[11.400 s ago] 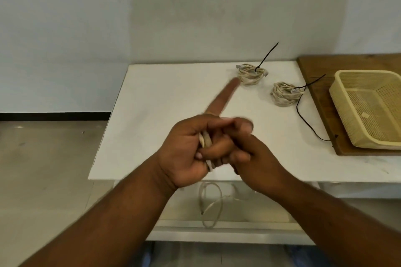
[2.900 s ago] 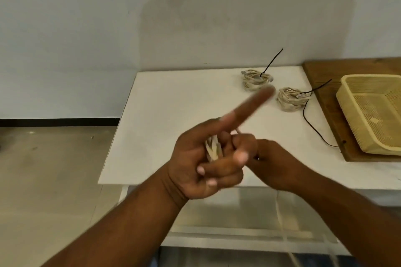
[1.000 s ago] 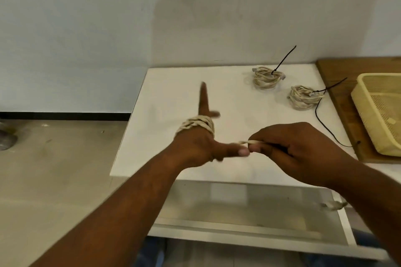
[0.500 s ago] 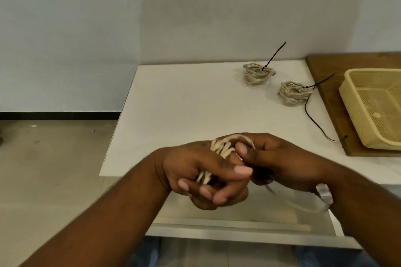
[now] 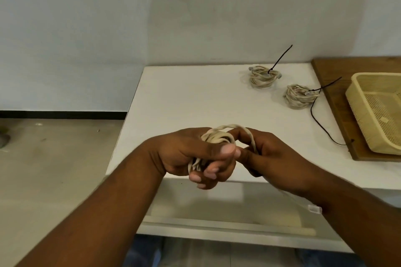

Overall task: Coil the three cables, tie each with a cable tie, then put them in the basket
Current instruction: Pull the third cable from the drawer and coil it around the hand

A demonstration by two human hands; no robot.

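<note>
The cable you hold has a smooth, matt beige plastic jacket and ends in a clear, glossy plastic plug. The basket looks like cream plastic, finely perforated, with a slight sheen. Under it, the board is brown, matt wood. Left of the basket, the table is white, smooth and satin. The nearer coil and farther coil share that dull jacket, the farther one bound with a thin black plastic tie.

Bare workroom: white worktop set against a plain white wall; grey floor and black skirting left of the worktop.
</note>
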